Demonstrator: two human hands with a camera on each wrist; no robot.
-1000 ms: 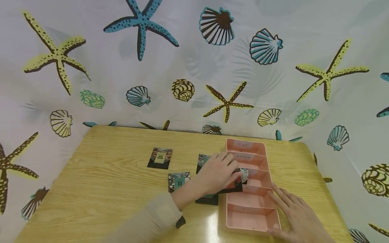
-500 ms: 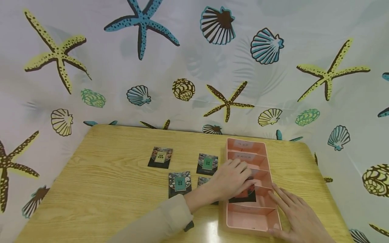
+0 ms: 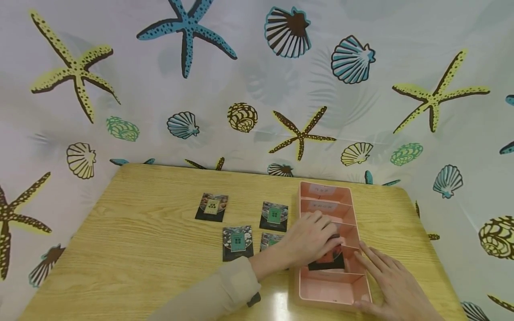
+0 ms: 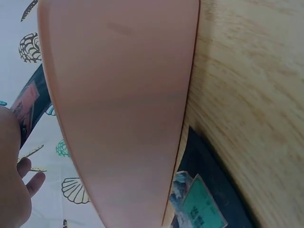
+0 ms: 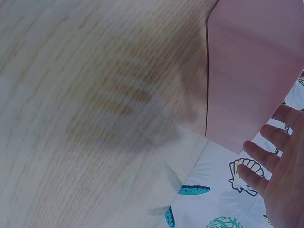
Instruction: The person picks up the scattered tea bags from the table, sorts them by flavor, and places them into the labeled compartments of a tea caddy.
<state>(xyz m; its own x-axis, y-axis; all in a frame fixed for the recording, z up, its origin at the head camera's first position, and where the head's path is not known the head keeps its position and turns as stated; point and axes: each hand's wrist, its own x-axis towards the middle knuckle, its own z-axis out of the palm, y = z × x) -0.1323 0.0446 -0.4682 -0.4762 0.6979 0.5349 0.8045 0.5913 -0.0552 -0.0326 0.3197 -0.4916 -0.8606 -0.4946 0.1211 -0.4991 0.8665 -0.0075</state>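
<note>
My left hand pinches a black sachet with a red label, reaching over the left wall of a pink divided box. The sachet tilts down into the compartment just behind the front one. In the left wrist view, this sachet shows above the box's rim, and the hand's fingers are partly cut off. My right hand lies along the box's right side with fingers extended, fingertips at the rim. The right wrist view shows the same hand with its fingers spread beside the box's outer wall.
Several flat black sachets lie left of the box: one with a yellow label, others with green labels, such as the sachet nearest the box's back half. Pale labels mark the box's rear dividers. A patterned cloth hangs behind the wooden table.
My left hand has carried the red-labelled sachet rightward and toward the front, from the box's left edge into a compartment opening. The right hand stays at the box's side.
</note>
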